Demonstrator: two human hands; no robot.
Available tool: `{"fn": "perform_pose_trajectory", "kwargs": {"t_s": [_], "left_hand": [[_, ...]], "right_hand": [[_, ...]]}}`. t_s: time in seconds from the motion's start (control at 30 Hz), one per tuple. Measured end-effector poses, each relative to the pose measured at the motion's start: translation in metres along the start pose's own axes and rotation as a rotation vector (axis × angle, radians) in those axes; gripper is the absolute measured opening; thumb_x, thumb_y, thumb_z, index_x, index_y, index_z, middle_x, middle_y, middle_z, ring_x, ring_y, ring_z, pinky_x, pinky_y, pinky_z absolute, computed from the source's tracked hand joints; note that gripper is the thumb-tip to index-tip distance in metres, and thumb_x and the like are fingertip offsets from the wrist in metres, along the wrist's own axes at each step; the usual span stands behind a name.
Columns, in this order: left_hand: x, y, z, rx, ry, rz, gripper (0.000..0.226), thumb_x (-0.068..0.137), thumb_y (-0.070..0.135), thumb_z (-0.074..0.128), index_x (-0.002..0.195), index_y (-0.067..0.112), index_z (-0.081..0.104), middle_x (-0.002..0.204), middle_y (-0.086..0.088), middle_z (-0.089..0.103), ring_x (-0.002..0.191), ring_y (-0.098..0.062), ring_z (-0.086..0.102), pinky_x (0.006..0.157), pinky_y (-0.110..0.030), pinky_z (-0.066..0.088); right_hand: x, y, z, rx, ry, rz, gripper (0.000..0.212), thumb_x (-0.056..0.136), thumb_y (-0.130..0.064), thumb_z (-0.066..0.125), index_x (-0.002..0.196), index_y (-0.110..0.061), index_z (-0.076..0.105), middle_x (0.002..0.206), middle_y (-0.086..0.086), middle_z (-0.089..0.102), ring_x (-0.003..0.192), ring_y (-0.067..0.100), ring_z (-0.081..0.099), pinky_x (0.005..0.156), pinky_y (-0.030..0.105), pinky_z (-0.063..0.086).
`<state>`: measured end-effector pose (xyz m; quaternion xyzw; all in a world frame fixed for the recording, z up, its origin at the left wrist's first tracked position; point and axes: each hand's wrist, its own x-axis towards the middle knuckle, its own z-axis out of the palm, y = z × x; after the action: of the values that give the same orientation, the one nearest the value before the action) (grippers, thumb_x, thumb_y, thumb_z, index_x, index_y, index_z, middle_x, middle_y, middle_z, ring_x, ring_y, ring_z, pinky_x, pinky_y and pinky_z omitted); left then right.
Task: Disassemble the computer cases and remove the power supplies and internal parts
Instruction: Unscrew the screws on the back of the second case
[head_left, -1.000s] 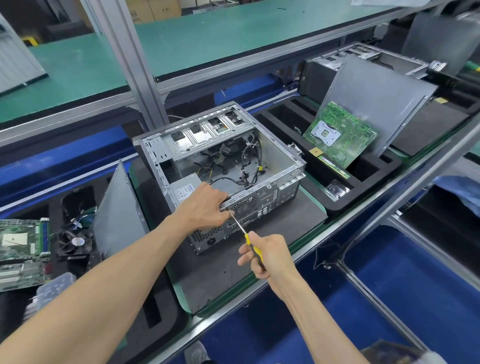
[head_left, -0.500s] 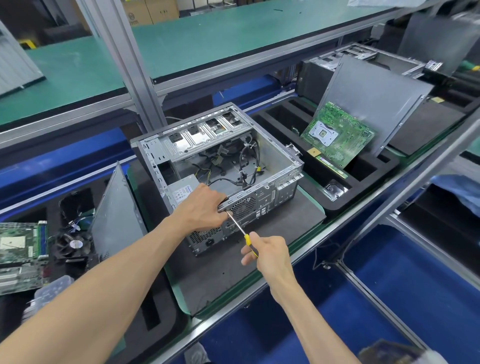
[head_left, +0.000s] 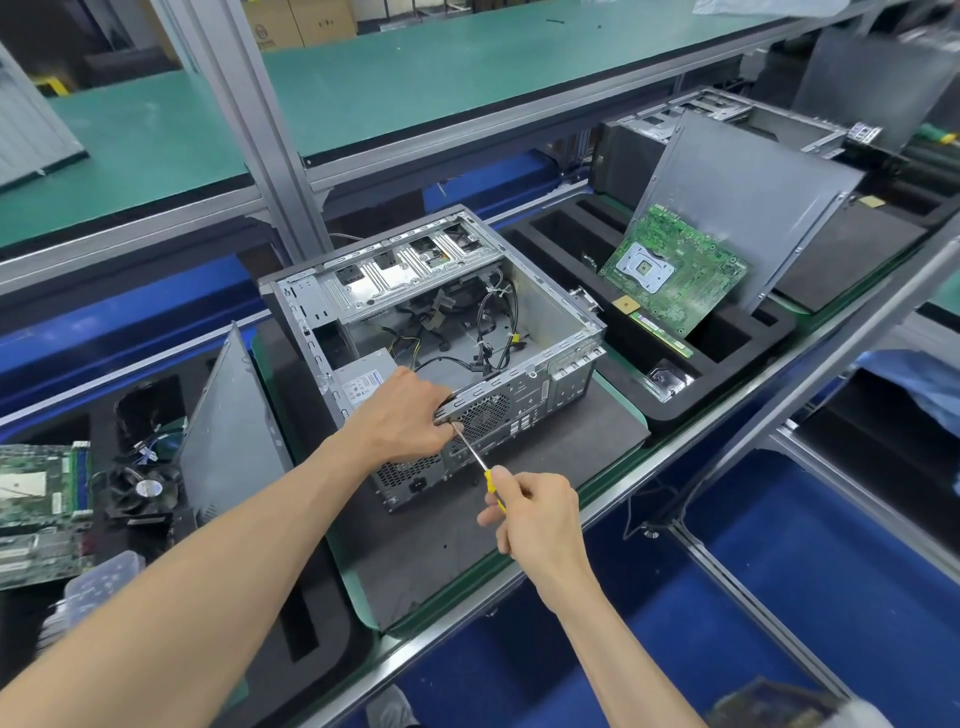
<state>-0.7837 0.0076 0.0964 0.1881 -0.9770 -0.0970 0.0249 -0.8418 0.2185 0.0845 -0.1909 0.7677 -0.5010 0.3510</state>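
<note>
The open case (head_left: 441, 332) lies on a dark mat (head_left: 431, 551) at the table's front edge, its power supply (head_left: 363, 384) still inside at the near left corner. The left hand (head_left: 410, 415) grips the case's rear top rim beside the fan grille. The right hand (head_left: 535, 514) is clenched round a yellow-handled screwdriver (head_left: 475, 457), whose tip meets the rear panel just under the left fingers.
</note>
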Motion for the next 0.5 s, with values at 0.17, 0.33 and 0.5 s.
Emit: {"fn": "perform_pose_trajectory", "kwargs": {"t_s": [0.17, 0.33, 0.5], "left_hand": [[0.0005, 0.0003, 0.0001, 0.018, 0.003, 0.0, 0.039, 0.088, 0.037, 0.063, 0.064, 0.008, 0.052, 0.045, -0.001, 0.04, 0.045, -0.024, 0.034, 0.094, -0.037, 0.044], [-0.0001, 0.001, -0.0006, 0.038, 0.004, 0.008, 0.038, 0.088, 0.037, 0.061, 0.064, 0.01, 0.051, 0.047, -0.005, 0.048, 0.048, -0.029, 0.043, 0.095, -0.039, 0.043], [-0.0008, 0.0017, -0.0014, 0.041, -0.007, 0.021, 0.038, 0.088, 0.036, 0.063, 0.061, 0.013, 0.048, 0.046, -0.001, 0.042, 0.051, -0.03, 0.048, 0.094, -0.04, 0.043]], "right_hand": [[0.0006, 0.0006, 0.0, -0.05, 0.034, -0.041, 0.026, 0.083, -0.037, 0.081, 0.079, -0.016, 0.065, 0.059, -0.001, 0.065, 0.046, 0.013, 0.059, 0.051, 0.026, 0.046], [0.0037, 0.0, -0.0001, 0.017, -0.057, 0.03, 0.045, 0.102, -0.039, 0.052, 0.076, -0.008, 0.071, 0.063, 0.003, 0.073, 0.041, 0.01, 0.051, 0.044, 0.022, 0.041], [-0.0009, 0.005, 0.0016, 0.016, 0.043, -0.041, 0.025, 0.091, -0.034, 0.072, 0.074, -0.015, 0.068, 0.061, 0.001, 0.07, 0.041, 0.012, 0.056, 0.048, 0.024, 0.046]]}}
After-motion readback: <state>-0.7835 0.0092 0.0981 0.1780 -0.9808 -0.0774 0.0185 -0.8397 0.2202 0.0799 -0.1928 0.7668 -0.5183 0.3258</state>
